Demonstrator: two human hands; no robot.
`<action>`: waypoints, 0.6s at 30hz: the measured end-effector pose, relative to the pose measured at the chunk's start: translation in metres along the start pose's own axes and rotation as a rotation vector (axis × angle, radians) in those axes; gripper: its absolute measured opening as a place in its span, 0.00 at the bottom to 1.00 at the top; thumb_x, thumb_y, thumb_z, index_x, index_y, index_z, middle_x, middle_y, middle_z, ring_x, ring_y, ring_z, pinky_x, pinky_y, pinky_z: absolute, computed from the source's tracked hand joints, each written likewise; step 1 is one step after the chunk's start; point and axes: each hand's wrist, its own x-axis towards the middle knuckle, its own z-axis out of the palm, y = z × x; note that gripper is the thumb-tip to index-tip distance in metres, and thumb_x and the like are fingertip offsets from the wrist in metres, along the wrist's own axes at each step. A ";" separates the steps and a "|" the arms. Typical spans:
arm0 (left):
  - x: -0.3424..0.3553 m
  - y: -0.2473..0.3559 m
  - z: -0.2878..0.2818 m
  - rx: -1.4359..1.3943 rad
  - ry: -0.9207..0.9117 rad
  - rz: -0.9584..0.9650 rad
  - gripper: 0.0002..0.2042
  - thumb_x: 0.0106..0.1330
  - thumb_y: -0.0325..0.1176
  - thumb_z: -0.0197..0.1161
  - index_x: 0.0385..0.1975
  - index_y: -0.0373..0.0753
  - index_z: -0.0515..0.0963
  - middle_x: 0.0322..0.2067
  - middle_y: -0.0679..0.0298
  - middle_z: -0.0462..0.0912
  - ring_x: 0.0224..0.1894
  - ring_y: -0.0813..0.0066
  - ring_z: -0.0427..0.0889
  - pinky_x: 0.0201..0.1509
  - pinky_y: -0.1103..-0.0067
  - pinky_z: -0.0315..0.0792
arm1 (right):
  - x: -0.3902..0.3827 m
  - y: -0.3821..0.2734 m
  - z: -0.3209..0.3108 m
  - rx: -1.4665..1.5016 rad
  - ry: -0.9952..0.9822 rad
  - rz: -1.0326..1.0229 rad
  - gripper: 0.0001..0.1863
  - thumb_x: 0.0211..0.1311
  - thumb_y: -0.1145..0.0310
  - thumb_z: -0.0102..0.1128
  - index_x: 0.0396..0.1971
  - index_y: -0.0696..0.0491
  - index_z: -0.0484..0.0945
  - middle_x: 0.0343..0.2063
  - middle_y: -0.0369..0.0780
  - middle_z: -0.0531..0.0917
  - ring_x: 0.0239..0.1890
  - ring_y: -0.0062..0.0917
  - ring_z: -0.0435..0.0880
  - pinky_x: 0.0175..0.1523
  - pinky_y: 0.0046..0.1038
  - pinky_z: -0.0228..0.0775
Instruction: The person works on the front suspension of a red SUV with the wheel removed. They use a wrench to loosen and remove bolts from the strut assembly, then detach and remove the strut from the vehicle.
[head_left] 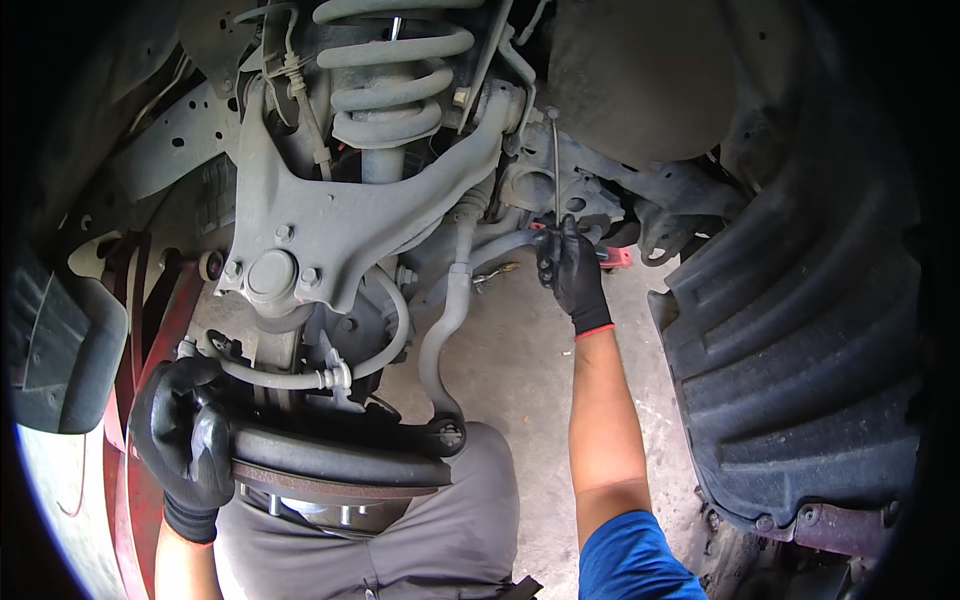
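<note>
On my feed, the right hand [574,270], black-gloved, is closed around a thin metal rod [557,165]; the rod's far end sits near the suspension arm [335,215], below the coil spring [395,95]. Left hand [185,430] curls against the brake disc's [340,487] left end; I cannot tell whether it grips.

Black gloves [578,270], blue sleeve [635,560], apparently grey trousers [410,550]
</note>
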 end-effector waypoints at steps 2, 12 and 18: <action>0.001 0.000 0.002 -0.047 0.010 0.044 0.14 0.72 0.35 0.53 0.43 0.27 0.78 0.33 0.59 0.78 0.34 0.74 0.76 0.42 0.77 0.71 | -0.001 0.004 0.006 -0.140 0.096 -0.088 0.23 0.84 0.49 0.45 0.36 0.50 0.79 0.19 0.31 0.75 0.17 0.15 0.71 0.22 0.21 0.63; 0.010 0.005 0.005 -0.067 0.061 0.098 0.11 0.62 0.31 0.63 0.40 0.31 0.80 0.27 0.57 0.79 0.26 0.68 0.77 0.34 0.75 0.70 | -0.016 -0.012 0.018 0.329 -0.089 0.203 0.29 0.80 0.37 0.44 0.40 0.49 0.82 0.19 0.32 0.78 0.15 0.20 0.71 0.21 0.25 0.65; 0.008 0.006 0.005 -0.097 0.076 0.061 0.10 0.63 0.30 0.65 0.39 0.30 0.81 0.28 0.56 0.79 0.26 0.69 0.76 0.34 0.75 0.70 | -0.021 0.005 0.041 0.008 0.117 -0.163 0.17 0.78 0.51 0.58 0.38 0.50 0.81 0.21 0.31 0.77 0.20 0.18 0.72 0.26 0.25 0.66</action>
